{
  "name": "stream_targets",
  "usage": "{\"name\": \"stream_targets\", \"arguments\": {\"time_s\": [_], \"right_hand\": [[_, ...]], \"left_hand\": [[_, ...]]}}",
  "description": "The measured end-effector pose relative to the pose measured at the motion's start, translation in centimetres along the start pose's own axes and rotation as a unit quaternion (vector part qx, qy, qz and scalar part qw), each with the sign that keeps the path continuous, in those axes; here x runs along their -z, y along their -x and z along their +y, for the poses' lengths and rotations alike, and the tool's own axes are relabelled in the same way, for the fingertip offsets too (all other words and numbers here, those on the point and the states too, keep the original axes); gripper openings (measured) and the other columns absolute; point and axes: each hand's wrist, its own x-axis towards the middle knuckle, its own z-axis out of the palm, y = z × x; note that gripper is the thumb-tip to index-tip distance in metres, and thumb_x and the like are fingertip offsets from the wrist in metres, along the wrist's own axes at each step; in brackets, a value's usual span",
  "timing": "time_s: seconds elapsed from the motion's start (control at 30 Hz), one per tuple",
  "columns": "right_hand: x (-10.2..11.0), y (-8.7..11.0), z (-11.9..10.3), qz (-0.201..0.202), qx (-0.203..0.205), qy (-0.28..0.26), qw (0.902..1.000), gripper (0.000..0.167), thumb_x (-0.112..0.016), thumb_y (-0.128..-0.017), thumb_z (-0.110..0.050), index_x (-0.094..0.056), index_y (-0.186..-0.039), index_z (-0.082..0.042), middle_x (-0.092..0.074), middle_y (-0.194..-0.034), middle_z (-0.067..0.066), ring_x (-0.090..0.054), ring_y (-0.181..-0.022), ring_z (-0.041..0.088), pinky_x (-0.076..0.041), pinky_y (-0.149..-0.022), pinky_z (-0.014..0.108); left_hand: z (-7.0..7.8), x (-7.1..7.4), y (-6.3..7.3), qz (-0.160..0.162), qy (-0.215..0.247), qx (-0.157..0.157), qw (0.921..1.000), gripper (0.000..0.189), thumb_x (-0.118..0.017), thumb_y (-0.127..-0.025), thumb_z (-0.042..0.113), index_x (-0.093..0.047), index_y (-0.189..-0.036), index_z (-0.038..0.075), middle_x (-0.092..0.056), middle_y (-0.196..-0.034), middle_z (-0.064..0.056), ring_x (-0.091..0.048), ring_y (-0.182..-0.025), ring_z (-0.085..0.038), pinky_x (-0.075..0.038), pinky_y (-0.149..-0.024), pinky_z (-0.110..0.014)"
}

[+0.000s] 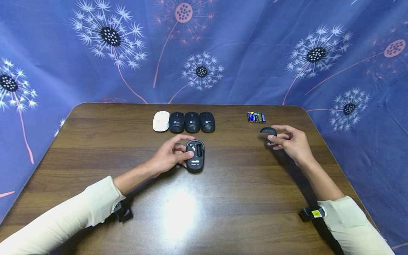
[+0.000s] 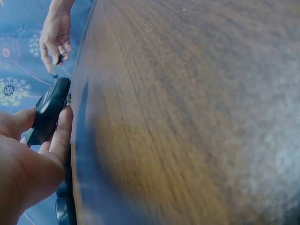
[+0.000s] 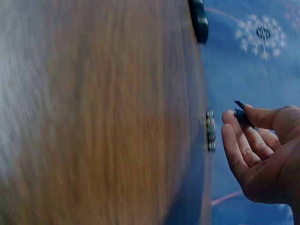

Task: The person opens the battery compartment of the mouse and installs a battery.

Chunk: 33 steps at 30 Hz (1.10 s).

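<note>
My left hand (image 1: 170,154) grips a black computer mouse (image 1: 195,163) by its left side, underside up, thumb on the label face. Its battery compartment (image 1: 199,150) is uncovered and looks bare inside. In the left wrist view the mouse (image 2: 49,112) is seen edge-on between thumb and fingers, raised over the table. On the right, my right hand (image 1: 293,141) pinches a thin, curved black cover (image 1: 268,131) between thumb and fingertips. The right wrist view shows this cover (image 3: 241,115) held in the air, the other fingers loosely bent below it.
Along the back of the wooden table (image 1: 242,191) stand a white mouse (image 1: 161,121) and three black mice (image 1: 192,122) side by side. Several small batteries (image 1: 256,117) lie in a row at the back right, just beyond my right hand. A patterned blue cloth (image 1: 248,53) hangs behind.
</note>
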Motion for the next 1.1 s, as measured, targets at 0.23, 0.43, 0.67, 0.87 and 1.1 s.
{"name": "stream_targets", "arguments": {"time_s": [0.23, 0.43, 0.67, 0.87, 1.1], "right_hand": [[2.1, -1.0, 1.1, 0.001, -0.037, 0.038, 0.9986, 0.054, -0.083, -0.106, -0.019, -0.063, -0.151, 0.003, -0.080, -0.082, -0.025, -0.077, -0.076, -0.002, -0.060, -0.060, 0.020], [3.7, -1.7, 1.9, 0.008, -0.059, 0.076, 0.9954, 0.062, -0.081, -0.108, -0.030, -0.060, -0.158, 0.001, -0.078, -0.080, -0.029, -0.076, -0.078, 0.000, -0.060, -0.062, 0.023], [5.8, -2.7, 3.1, 0.018, -0.074, 0.097, 0.9924, 0.065, -0.077, -0.110, -0.031, -0.055, -0.161, 0.004, -0.076, -0.078, -0.030, -0.076, -0.077, -0.002, -0.062, -0.065, 0.025], [7.0, -3.6, 4.3, 0.026, -0.095, 0.114, 0.9886, 0.069, -0.076, -0.111, -0.036, -0.054, -0.162, 0.004, -0.074, -0.077, -0.031, -0.075, -0.076, -0.004, -0.065, -0.068, 0.025], [8.3, -4.5, 5.0, 0.042, -0.100, 0.118, 0.9871, 0.068, -0.074, -0.112, -0.035, -0.053, -0.162, 0.005, -0.071, -0.074, -0.035, -0.073, -0.074, -0.006, -0.066, -0.067, 0.024]], "left_hand": [[-0.1, -0.2, -0.2, -0.003, 0.007, 0.000, 1.0000, 0.059, -0.073, -0.106, -0.003, -0.053, -0.161, 0.004, -0.079, -0.113, -0.026, -0.079, -0.089, -0.017, -0.071, -0.075, -0.033], [0.0, -0.3, -0.1, -0.003, 0.008, 0.001, 1.0000, 0.060, -0.073, -0.106, -0.003, -0.052, -0.161, 0.004, -0.079, -0.112, -0.026, -0.079, -0.088, -0.017, -0.072, -0.075, -0.035], [-0.1, -0.3, -0.1, -0.002, 0.004, 0.002, 1.0000, 0.060, -0.074, -0.105, -0.004, -0.053, -0.161, 0.004, -0.079, -0.112, -0.027, -0.079, -0.088, -0.017, -0.072, -0.075, -0.035], [-0.2, -0.4, 0.0, -0.003, 0.005, 0.007, 1.0000, 0.059, -0.073, -0.106, -0.003, -0.053, -0.161, 0.004, -0.079, -0.113, -0.027, -0.079, -0.088, -0.018, -0.072, -0.075, -0.034], [-0.1, -0.3, 0.1, -0.002, 0.001, 0.006, 1.0000, 0.060, -0.074, -0.106, -0.002, -0.052, -0.161, 0.004, -0.079, -0.114, -0.027, -0.079, -0.089, -0.018, -0.072, -0.075, -0.034]]}}
